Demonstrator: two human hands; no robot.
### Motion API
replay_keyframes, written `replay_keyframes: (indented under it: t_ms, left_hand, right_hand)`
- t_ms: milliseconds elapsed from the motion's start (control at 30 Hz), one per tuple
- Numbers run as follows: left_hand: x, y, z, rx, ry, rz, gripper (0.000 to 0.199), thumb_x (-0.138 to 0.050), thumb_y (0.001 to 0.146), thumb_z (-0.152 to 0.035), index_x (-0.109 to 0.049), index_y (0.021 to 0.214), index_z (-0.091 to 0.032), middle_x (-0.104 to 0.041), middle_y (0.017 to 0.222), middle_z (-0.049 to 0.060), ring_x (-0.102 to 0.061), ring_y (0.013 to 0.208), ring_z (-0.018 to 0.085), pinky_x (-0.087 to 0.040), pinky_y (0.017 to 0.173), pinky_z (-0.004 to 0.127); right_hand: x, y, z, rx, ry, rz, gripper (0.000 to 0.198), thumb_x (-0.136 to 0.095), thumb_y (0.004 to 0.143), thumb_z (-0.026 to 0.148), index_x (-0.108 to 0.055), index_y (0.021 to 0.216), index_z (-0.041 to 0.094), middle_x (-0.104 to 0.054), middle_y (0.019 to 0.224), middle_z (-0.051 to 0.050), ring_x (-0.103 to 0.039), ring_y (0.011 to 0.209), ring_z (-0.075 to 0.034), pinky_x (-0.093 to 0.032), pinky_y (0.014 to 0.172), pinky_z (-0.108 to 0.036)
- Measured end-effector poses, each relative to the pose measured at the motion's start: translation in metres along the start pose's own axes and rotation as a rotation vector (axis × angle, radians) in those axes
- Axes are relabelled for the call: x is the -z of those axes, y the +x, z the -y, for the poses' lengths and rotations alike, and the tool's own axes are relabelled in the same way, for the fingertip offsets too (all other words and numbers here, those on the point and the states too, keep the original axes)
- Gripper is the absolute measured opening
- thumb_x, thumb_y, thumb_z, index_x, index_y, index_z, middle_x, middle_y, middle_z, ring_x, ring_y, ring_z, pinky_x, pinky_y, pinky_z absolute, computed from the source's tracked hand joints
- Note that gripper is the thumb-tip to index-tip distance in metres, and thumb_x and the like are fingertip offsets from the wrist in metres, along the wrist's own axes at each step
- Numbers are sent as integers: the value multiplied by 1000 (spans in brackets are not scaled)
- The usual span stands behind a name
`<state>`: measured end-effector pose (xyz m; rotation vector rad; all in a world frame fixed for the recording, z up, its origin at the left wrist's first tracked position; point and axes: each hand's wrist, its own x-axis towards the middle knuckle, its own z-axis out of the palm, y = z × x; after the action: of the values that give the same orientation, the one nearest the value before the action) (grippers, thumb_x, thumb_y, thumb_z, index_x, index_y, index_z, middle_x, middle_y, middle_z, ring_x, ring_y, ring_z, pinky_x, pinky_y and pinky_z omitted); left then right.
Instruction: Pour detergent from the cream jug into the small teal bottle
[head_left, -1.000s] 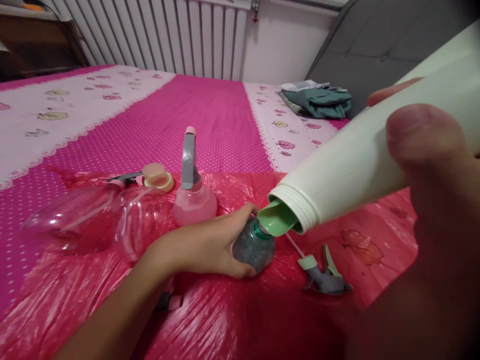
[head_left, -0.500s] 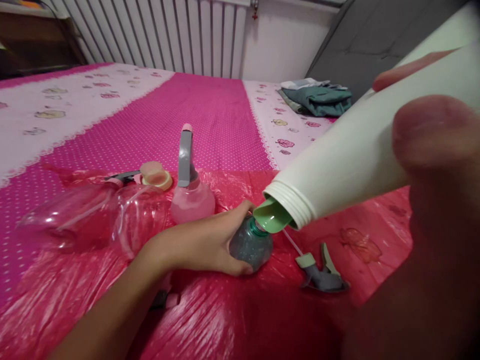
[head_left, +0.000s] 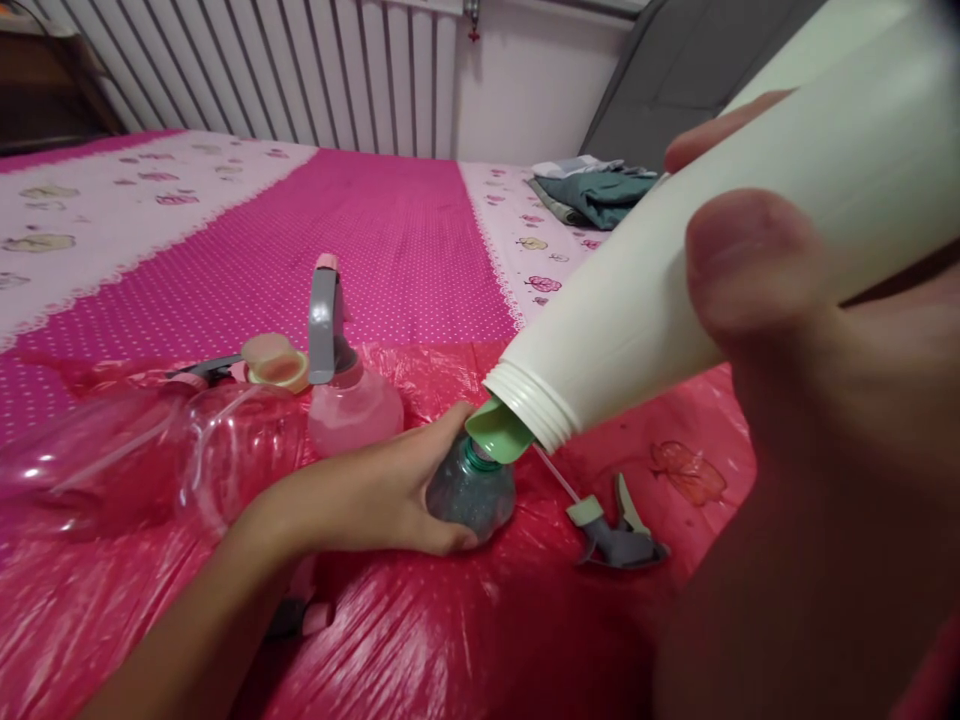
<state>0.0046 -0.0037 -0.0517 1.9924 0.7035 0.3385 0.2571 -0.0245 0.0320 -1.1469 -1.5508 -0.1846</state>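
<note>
My left hand (head_left: 405,490) is wrapped round a small green transparent bottle (head_left: 476,500) that stands on red plastic sheeting. In my right hand (head_left: 772,280) is a large white bottle (head_left: 637,330), tilted with its threaded mouth down to the left. A green pouring spout (head_left: 501,432) sticks out of that mouth, right over the green bottle's neck. Whether liquid is flowing I cannot tell. Just right of the green bottle lies a grey and pale green spray trigger (head_left: 619,540) with a thin tube. A pink spray bottle (head_left: 356,410) with a grey trigger stands upright behind my left hand.
Clear pink bottles (head_left: 97,460) lie at the left, with a pale yellow cap (head_left: 277,365) behind them. Another grey and pink piece (head_left: 300,618) sits by my left forearm. Folded clothes (head_left: 596,190) rest on the pink bedspread (head_left: 390,220), before a radiator (head_left: 300,70).
The whole view has shifted, so most things sit further left in the picture. Both hands keep their hold, and the white bottle stays tilted over the green bottle.
</note>
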Motion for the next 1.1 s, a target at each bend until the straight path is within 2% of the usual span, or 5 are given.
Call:
replay_keyframes:
  t_ms: [167, 367, 467, 667, 1100]
  left_hand:
    - [0, 0, -1, 139, -7, 85, 80, -80, 83, -39, -41, 152, -23, -73, 108, 6, -72, 95, 29, -58, 73, 34]
    - [2, 1, 3, 122, 26, 71, 90, -79, 84, -40, -32, 160, -26, -72, 103, 3, -71, 88, 28, -57, 68, 31]
    - [3, 3, 4, 97, 17, 77, 87, -77, 87, -40, -31, 160, -27, -69, 106, 3, -69, 86, 26, -57, 68, 30]
    - [2, 6, 1, 87, -44, 105, 81, -75, 89, -41, -32, 157, -27, -67, 109, 4, -69, 91, 26, -59, 72, 31]
    - [2, 3, 3, 111, -15, 104, 86, -76, 88, -38, -29, 158, -28, -66, 110, 4, -68, 91, 26, -57, 72, 33]
  right_hand:
    - [-2, 1, -5, 14, 19, -23, 59, -66, 79, 71, -75, 105, 19, -65, 118, -4, -66, 114, -22, -59, 99, -34]
    - [-6, 0, 4, 38, 45, -65, 47, -66, 81, 57, -70, 95, 13, -65, 114, -6, -67, 105, -19, -60, 94, -36]
    - [-4, 1, 10, 81, -5, -55, 41, -63, 87, 47, -72, 103, 11, -65, 105, -3, -67, 96, -13, -61, 86, -31]
    - [-2, 2, 13, 125, -14, -27, 44, -61, 89, 47, -72, 106, 8, -65, 98, -2, -67, 94, -10, -60, 82, -27]
    - [-3, 0, 10, 79, -3, -51, 44, -61, 87, 50, -73, 107, 13, -66, 101, -3, -66, 95, -15, -53, 75, -31]
